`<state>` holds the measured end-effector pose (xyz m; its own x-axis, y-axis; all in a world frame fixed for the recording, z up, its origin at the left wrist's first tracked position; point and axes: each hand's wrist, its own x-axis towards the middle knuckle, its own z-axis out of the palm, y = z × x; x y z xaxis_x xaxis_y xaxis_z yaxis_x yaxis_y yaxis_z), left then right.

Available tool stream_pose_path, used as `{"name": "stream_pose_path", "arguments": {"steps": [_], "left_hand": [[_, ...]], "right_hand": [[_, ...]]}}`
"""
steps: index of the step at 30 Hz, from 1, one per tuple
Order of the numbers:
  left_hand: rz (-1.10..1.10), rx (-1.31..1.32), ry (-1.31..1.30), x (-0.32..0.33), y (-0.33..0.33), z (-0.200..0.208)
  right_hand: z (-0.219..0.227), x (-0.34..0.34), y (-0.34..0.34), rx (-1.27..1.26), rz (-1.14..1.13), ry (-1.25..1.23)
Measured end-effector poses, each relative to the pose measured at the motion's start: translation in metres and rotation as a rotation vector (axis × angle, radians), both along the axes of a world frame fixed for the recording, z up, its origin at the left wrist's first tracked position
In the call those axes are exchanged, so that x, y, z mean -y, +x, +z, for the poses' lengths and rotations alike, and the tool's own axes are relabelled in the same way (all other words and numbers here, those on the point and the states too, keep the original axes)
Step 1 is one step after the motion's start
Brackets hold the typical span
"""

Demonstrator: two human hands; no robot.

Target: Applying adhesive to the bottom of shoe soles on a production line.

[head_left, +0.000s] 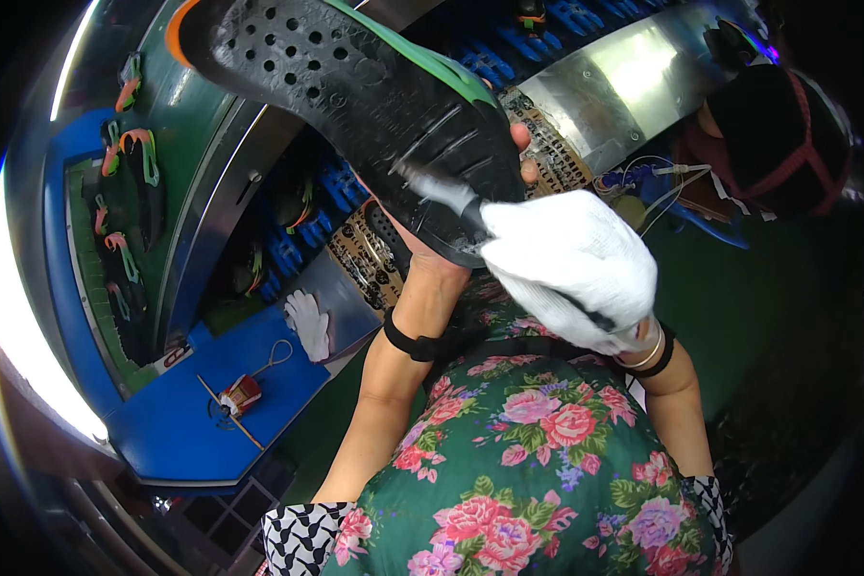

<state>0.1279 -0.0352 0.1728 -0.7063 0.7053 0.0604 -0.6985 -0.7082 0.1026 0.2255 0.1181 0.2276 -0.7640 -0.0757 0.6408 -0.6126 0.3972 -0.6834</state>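
Observation:
A black shoe sole with a cluster of round holes, a green side strip and an orange end is held up at the top middle. My left hand grips it from beneath; fingertips wrap over its right edge, and most of the palm is hidden. In a white glove, my right hand closes around a small brush with a dark handle. The brush's pale bristles, smeared by motion, are at the sole's surface; whether they touch cannot be told.
On a blue table lie a white glove and a small red object tied to a stick. Shoe parts rest on a green conveyor at left. A metal panel spans the upper right, near a person in black.

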Motion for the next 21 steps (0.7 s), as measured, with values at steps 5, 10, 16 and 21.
{"name": "stream_pose_path", "arguments": {"steps": [5,10,16,21], "left_hand": [[-0.092,-0.058,0.187,0.004,-0.018,-0.018],[-0.082,-0.062,0.117,0.012,-0.017,-0.008],[-0.132,-0.174,-0.039,0.023,-0.026,-0.013],[-0.16,-0.104,-0.118,0.029,-0.025,-0.007]], "right_hand": [[-0.001,0.017,0.004,0.004,0.146,-0.009],[-0.004,-0.006,-0.008,0.067,0.112,-0.11],[-0.006,0.007,0.005,0.068,0.206,-0.024],[-0.003,-0.001,-0.003,0.081,0.11,-0.016]]}}
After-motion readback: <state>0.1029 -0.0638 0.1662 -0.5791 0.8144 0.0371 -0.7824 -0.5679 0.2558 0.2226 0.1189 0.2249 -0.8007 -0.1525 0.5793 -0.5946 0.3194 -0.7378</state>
